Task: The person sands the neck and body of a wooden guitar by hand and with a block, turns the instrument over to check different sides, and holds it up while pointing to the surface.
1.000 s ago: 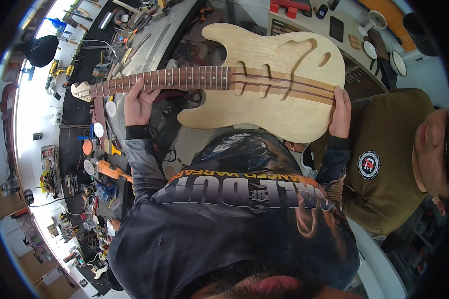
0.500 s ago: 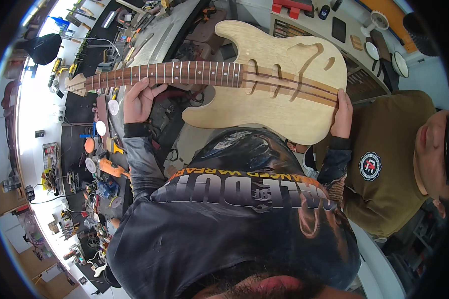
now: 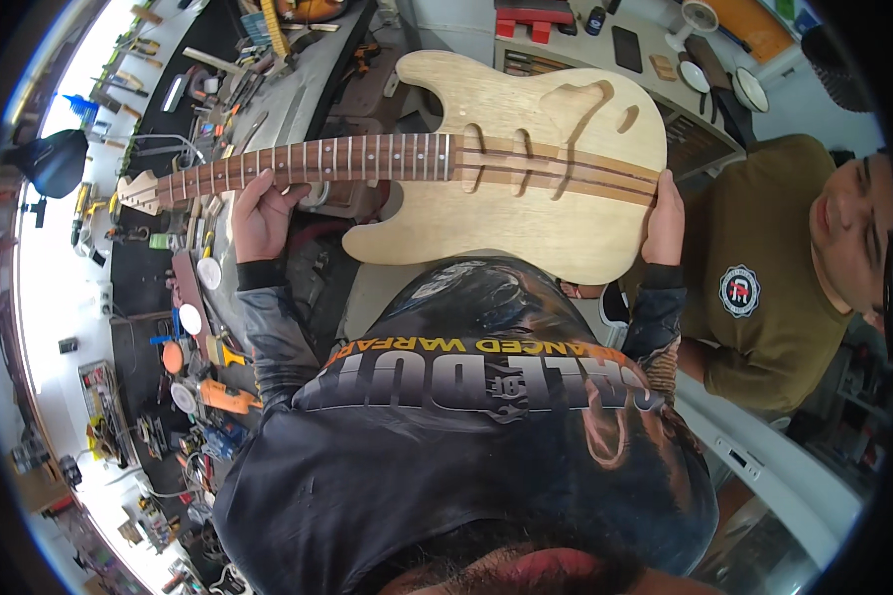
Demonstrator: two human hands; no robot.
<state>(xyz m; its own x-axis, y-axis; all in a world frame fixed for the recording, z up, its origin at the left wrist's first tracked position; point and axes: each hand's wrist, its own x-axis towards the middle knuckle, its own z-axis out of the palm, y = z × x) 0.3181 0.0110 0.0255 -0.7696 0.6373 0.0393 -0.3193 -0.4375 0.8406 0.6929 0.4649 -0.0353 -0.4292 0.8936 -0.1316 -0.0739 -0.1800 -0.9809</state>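
Observation:
An unfinished electric guitar (image 3: 417, 220) of pale bare wood lies across my view, its routed front facing up. Its dark fretboard runs left to a bare headstock with no tuners visible. My left hand (image 3: 264, 220) grips the neck from below, with fingertips at the fretboard's edge. Against the body's right end rests my right hand (image 3: 664, 223), its fingers straight along the rim; its palm side is partly hidden. Between them the two hands hold the guitar up, clear of the bench. Pickup slots and a curved control cavity are cut into the body.
A workbench (image 3: 303, 74) with hand tools stretches along the left and far left. An orange power tool (image 3: 230, 397) lies there. A person in an olive shirt (image 3: 764, 258) is close on my right. Behind the guitar stands a cabinet (image 3: 536, 45) with a small white fan (image 3: 698, 18).
The guitar and both my hands have shifted slightly left in view, with the surroundings shifting too. The person on the right has more of the head in view. My grip looks the same.

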